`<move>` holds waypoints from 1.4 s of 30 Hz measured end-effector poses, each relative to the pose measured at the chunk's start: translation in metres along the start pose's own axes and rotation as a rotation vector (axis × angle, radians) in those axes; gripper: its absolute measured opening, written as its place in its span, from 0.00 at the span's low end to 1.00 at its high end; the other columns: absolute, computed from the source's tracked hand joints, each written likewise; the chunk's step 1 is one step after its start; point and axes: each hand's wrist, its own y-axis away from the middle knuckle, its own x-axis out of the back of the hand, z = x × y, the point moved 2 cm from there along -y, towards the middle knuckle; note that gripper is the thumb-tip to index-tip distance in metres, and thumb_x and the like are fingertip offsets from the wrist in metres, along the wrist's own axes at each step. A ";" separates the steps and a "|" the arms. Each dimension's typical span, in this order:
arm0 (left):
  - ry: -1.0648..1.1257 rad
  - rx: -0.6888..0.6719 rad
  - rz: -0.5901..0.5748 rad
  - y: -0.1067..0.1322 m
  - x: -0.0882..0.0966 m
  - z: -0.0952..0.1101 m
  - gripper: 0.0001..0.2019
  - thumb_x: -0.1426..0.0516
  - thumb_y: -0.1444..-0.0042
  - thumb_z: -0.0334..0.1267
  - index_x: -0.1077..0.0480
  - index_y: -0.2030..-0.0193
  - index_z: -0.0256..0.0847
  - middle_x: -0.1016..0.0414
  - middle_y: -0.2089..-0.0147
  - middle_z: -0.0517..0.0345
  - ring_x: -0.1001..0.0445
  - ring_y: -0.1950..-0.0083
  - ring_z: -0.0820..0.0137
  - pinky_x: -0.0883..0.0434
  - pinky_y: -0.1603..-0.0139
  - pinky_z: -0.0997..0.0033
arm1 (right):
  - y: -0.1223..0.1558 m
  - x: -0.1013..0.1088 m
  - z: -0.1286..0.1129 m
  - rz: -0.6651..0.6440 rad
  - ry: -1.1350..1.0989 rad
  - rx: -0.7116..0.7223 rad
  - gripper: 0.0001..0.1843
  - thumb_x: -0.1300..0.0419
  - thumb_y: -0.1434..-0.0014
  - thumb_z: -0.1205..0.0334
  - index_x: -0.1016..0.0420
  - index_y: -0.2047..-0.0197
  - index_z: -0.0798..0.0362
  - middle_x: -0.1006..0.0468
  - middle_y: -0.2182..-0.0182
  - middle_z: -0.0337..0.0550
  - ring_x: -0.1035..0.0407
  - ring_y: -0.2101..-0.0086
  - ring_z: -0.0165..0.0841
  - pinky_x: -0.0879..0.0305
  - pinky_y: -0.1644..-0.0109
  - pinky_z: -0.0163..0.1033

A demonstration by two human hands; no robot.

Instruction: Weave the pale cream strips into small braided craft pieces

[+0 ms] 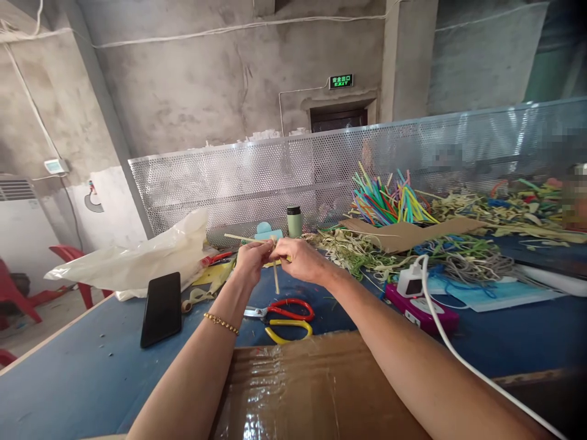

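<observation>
Above the middle of the blue table, my left hand (252,261) and my right hand (302,258) meet with fingers pinched together on thin pale strips. One pale strip (276,280) hangs down between the hands, and another end sticks out to the left past my left fingers. My fingers hide where the strips meet. Just below the hands lie scissors (293,310) with one red and one yellow handle. A cardboard box (312,385) is under my forearms. Behind the hands stand a light green bottle (294,222) with a black lid and a light blue object (266,233).
A black phone (161,310) and a plastic bag (137,260) lie left. To the right are a purple power strip (424,310) with a white charger (409,282) and cable, a blue face mask (498,294), heaped strips (358,250) and coloured pipe cleaners (389,198). A perforated metal screen (238,183) stands behind.
</observation>
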 end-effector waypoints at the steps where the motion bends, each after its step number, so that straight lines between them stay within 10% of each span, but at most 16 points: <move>1: -0.008 0.004 -0.017 0.000 0.000 0.000 0.08 0.31 0.62 0.33 0.25 0.79 0.33 0.26 0.78 0.56 0.30 0.76 0.73 0.32 0.71 0.72 | 0.000 0.003 0.001 0.031 0.010 -0.023 0.20 0.47 0.50 0.82 0.20 0.63 0.53 0.23 0.65 0.42 0.29 0.64 0.31 0.36 0.60 0.35; 5: -0.099 0.013 -0.168 0.006 -0.008 -0.001 0.08 0.31 0.62 0.33 0.23 0.78 0.31 0.23 0.75 0.51 0.28 0.73 0.71 0.31 0.65 0.68 | 0.000 0.015 0.011 0.233 0.089 -0.221 0.11 0.42 0.45 0.74 0.20 0.64 0.55 0.22 0.67 0.43 0.30 0.68 0.30 0.36 0.62 0.35; 14: -0.333 -0.044 -0.393 0.017 -0.019 -0.004 0.08 0.34 0.56 0.36 0.24 0.80 0.33 0.28 0.79 0.55 0.33 0.75 0.74 0.37 0.70 0.72 | 0.001 0.011 0.028 0.201 -0.222 -0.443 0.06 0.38 0.47 0.66 0.23 0.75 0.57 0.24 0.78 0.40 0.33 0.76 0.29 0.40 0.70 0.34; 42: -0.374 -0.044 -0.283 0.010 -0.013 -0.006 0.11 0.33 0.58 0.41 0.23 0.76 0.33 0.26 0.78 0.55 0.36 0.77 0.75 0.41 0.74 0.74 | 0.008 0.011 0.035 0.166 -0.340 -0.585 0.12 0.40 0.47 0.57 0.26 0.74 0.57 0.27 0.79 0.40 0.37 0.76 0.28 0.44 0.73 0.33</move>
